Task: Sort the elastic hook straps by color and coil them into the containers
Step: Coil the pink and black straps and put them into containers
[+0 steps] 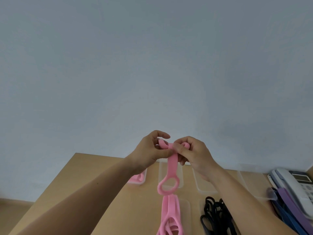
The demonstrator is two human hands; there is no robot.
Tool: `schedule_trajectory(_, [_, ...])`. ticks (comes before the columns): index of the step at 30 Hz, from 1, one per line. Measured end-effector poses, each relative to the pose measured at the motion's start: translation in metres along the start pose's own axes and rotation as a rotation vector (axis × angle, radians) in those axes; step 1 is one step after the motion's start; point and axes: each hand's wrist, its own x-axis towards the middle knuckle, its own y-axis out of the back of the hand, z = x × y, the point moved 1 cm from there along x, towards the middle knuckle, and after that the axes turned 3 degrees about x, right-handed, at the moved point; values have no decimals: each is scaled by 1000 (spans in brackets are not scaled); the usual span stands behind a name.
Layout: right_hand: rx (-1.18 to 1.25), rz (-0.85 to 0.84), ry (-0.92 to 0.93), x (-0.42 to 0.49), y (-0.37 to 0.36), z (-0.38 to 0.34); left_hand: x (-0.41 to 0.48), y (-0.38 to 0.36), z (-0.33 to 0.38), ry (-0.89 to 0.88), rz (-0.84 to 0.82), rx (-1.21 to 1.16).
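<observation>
- Two hands are raised close together over the bench [81, 192]. Left hand [149, 150] and right hand [196, 155] both pinch the top of one pink strap [173, 162], fingers curled round it, w/ what looks like the first turn of a coil at the right fingertips.
- Rest of that strap hangs straight down. Its ring end [167, 184] dangles in front of the far row, touching nothing I can see.
- Done so far, by my read: one pink coil [135, 178] sits in the far-left container [144, 181].
- I see no coils in the other clear containers [205, 189] of the far row from here.
- Left to do: pink pile [169, 216] near centre, black straps [214, 216] just right of it, and purple and blue straps [286, 207] at the right edge beside a phone [294, 182]. All look uncoiled.
- Est. early in the job: pink underway, other colours apparently untouched.
</observation>
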Motion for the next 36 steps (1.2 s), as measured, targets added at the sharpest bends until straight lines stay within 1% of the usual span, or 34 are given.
schedule_trajectory(3, [13, 23, 44, 0, 0, -2, -2, 1, 5, 41, -62, 55])
schedule_trajectory(5, [11, 20, 51, -1, 1, -3, -3, 2, 6, 67, -75, 87])
schedule_trajectory(12, [7, -8, 85, -7, 2, 1, -4, 2, 6, 138, -116, -36])
schedule_trajectory(17, [-50, -5, 89, -5, 4, 4, -4, -1, 5, 62, -57, -31])
schedule_trajectory(20, [43, -19, 44, -4, 5, 2, -3, -2, 4, -1, -31, 5])
schedule_trajectory(23, [100, -45, -52, -2, 3, 1, -1, -2, 3, -46, 9, 60])
schedule_trajectory(26, [61, -26, -112, 1, 3, 4, -1, -4, 1, -89, 27, 101])
schedule_trajectory(29, [-14, 12, -108, 3, 3, 6, -2, -7, -3, -110, 36, 123])
schedule_trajectory(31, [-45, 21, -66, 3, 3, 5, -1, -7, -6, -92, 30, 103])
schedule_trajectory(33, [-50, 26, -32, 3, 3, 4, 0, -3, -7, -30, 9, 99])
schedule_trajectory(36, [-36, 19, -3, 2, 1, 1, 0, 1, -6, 69, -68, 102])
